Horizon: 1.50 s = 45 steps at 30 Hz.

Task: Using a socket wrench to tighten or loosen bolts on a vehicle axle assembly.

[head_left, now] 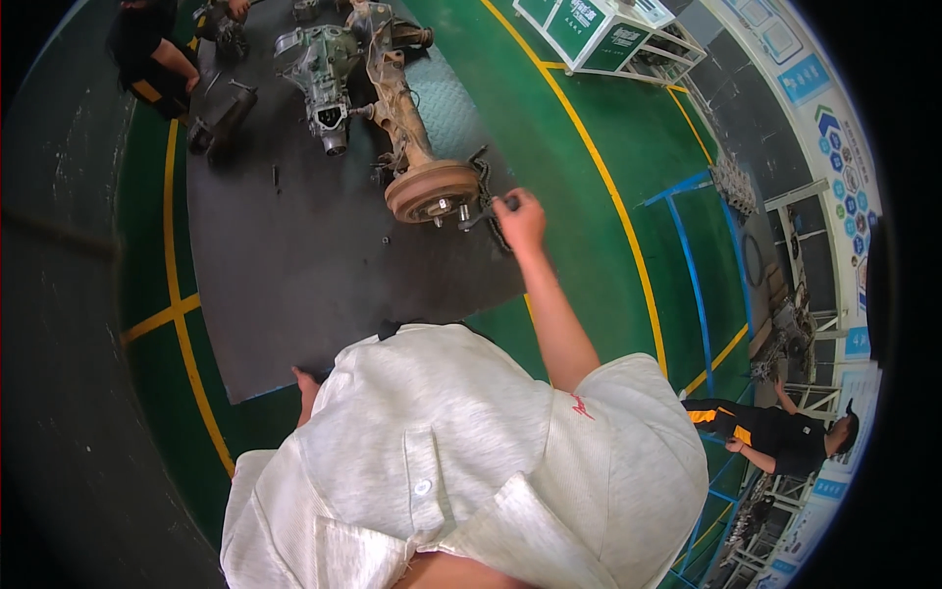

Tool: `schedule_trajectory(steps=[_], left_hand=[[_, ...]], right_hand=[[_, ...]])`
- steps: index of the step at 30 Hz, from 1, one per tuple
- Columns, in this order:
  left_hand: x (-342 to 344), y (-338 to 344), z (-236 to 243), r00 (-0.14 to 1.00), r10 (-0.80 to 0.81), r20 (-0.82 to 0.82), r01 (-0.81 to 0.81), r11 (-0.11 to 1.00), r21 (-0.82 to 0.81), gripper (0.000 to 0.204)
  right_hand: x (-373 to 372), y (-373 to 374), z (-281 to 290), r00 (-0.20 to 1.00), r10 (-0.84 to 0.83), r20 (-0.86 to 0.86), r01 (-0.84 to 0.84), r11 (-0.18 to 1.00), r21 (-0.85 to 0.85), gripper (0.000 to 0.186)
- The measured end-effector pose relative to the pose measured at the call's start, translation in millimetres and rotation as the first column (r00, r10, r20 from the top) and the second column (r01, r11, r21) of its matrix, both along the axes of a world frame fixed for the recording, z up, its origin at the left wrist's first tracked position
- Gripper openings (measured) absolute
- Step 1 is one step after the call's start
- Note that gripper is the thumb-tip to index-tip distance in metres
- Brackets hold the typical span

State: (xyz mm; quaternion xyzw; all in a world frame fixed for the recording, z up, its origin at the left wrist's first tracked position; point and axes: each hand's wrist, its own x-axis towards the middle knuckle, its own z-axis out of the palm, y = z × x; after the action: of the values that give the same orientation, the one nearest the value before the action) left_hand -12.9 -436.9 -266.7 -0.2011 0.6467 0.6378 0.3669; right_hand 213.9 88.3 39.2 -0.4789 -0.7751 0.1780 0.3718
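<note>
Head view: right hand gripping wrench beside rusty hub; left hand mostly hidden

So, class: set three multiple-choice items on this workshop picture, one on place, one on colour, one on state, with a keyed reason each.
1. Where does the axle lie?
A on a dark mat
B on a bench
C on a trolley
2. What colour are the floor lines?
A white
B yellow
C red
3. The right hand is
A open and flat in the air
B closed on a tool by the hub
C in a pocket

Answers: 1 A, the mat shows under it; 2 B, yellow stripes cross the green floor; 3 B, the fingers curl round it.
</note>
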Motion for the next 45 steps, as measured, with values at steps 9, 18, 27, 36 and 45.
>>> schedule_trajectory(steps=[9,18,27,36,45], left_hand=[[3,-16,-40,0.994,-0.103,-0.032,0.105,0.990,0.090,0.068],[4,-6,-5,0.921,0.178,0.346,-0.277,0.924,0.263,0.069],[40,26,120,0.678,-0.592,-0.436,0.522,0.805,-0.282,0.085],[14,-59,-67,0.659,-0.501,-0.561,0.597,0.802,-0.017,0.053],[12,19,11,0.655,0.364,0.662,-0.657,0.708,0.261,0.058]], right_hand=[[-98,-106,-65,0.898,0.385,0.212,-0.396,0.918,0.012,0.018],[-101,-122,-79,0.834,0.480,0.271,-0.491,0.871,-0.031,0.020],[-42,-80,-43,0.944,0.308,-0.121,-0.325,0.931,-0.166,0.021],[9,9,-88,0.790,-0.215,-0.574,-0.332,0.638,-0.695,0.022],[61,46,-188,0.658,-0.655,-0.372,-0.312,0.213,-0.926,0.024]])
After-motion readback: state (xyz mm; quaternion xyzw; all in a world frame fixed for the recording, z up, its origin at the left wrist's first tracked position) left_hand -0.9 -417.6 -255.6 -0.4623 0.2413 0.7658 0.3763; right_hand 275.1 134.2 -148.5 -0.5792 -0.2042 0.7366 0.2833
